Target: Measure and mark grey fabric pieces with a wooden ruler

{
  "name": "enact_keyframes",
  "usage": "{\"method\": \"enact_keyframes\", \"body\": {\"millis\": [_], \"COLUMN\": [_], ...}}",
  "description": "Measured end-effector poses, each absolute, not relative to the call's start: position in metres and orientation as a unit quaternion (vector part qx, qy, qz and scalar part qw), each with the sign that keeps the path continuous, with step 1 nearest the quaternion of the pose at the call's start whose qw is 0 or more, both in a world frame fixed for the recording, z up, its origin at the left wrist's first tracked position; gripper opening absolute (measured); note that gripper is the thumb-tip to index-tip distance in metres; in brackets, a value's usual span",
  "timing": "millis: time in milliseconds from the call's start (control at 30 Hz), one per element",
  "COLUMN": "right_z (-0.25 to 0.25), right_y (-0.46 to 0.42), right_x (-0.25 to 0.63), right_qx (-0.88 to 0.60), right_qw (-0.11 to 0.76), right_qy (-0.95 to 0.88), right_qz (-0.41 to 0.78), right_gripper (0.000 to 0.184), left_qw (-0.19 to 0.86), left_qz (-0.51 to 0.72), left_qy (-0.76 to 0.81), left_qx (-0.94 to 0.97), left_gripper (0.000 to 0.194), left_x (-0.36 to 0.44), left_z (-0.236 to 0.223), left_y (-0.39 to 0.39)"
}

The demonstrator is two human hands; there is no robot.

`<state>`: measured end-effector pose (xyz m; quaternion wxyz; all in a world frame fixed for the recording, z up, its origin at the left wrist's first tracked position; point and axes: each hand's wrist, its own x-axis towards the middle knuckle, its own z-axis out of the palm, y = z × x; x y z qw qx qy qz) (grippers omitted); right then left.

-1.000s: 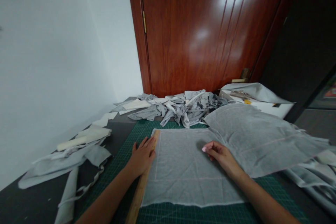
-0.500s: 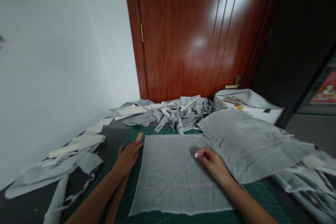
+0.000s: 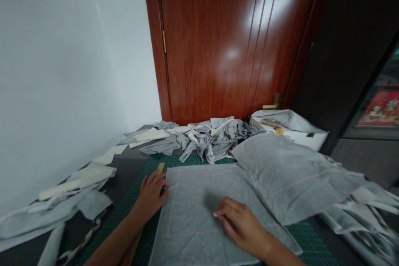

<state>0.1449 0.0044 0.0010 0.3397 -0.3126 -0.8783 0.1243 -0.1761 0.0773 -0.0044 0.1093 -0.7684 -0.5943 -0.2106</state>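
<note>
A grey fabric sheet with faint pink lines lies flat on a green cutting mat. Over its middle, my right hand is closed in a pinch on a small pink piece of tailor's chalk, of which only the tip shows. My left hand rests across a wooden ruler along the sheet's left side. Its thumb and forefinger curl together at the fabric's left edge. Hand and forearm hide most of the ruler.
A second marked grey sheet lies at the right, overlapping the first. Crumpled grey scraps are heaped at the back. A white box stands behind on the right. More fabric pieces lie by the left wall.
My right hand has moved left and nearer to me over the fabric with the chalk. My left fingers have curled from lying stretched out. The view has shifted slightly.
</note>
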Motion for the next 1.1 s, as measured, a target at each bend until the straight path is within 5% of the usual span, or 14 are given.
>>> {"method": "enact_keyframes", "body": {"millis": [400, 633, 900, 1100], "right_z": [-0.001, -0.004, -0.008, -0.023], "right_y": [0.033, 0.052, 0.057, 0.067], "right_x": [0.180, 0.199, 0.207, 0.217], "right_qx": [-0.491, -0.528, -0.541, -0.608], "right_qw": [0.571, 0.659, 0.648, 0.523], "right_qy": [-0.627, -0.460, -0.460, -0.568], "right_qz": [0.201, 0.275, 0.275, 0.185], "right_gripper": [0.023, 0.033, 0.035, 0.026], "left_qw": [0.171, 0.092, 0.016, 0.007], "left_qz": [-0.264, -0.302, -0.339, -0.351], "left_qy": [-0.577, -0.605, -0.650, -0.661], "left_qx": [-0.754, -0.731, -0.680, -0.663], "left_gripper": [0.026, 0.024, 0.024, 0.022], "left_x": [-0.199, -0.204, -0.209, -0.204], "left_z": [-0.020, -0.003, 0.013, 0.015], "left_y": [0.091, 0.086, 0.083, 0.081]}}
